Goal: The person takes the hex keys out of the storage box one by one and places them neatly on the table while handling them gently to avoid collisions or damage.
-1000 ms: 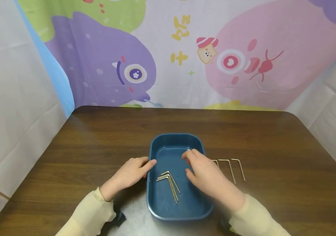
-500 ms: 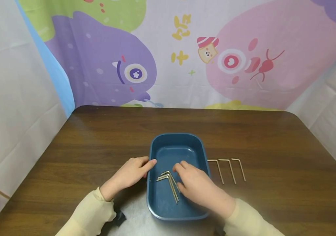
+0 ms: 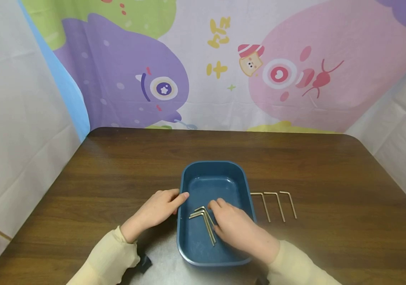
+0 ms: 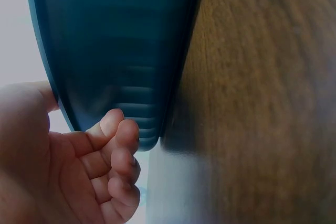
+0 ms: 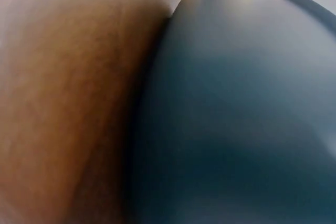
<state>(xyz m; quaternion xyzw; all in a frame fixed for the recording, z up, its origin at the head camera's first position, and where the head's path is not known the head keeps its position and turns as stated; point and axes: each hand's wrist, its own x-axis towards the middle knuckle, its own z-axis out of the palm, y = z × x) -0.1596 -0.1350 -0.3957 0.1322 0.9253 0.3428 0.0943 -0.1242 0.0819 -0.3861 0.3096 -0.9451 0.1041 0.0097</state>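
Observation:
A blue rectangular tray (image 3: 211,190) stands on the table. My left hand (image 3: 158,211) grips its left edge, thumb over the rim and the other fingers bent along the outer wall, as the left wrist view also shows. Inside lie several L-shaped, brass-coloured hex keys (image 3: 208,231), bunched together. My right hand (image 3: 236,223) reaches in over the right side, its thumb and forefinger pinching the long arm of the rightmost hex key (image 3: 208,214). The lower end of that key is hidden by the thumb. Only the outer wall of the tray (image 5: 236,103) fills most of the right wrist view.
Beyond the right wall of the tray, 3 more hex keys (image 3: 279,206) lie in a row on the brown wooden table (image 3: 117,166), evenly spaced. A small dark object (image 3: 145,264) shows beside the left sleeve. A printed cloth (image 3: 206,99) hangs behind the table.
My right hand has moved left and down inside the tray, from its right side to the bunched hex keys. The leftmost key on the table has come into fuller view. My left hand stays put.

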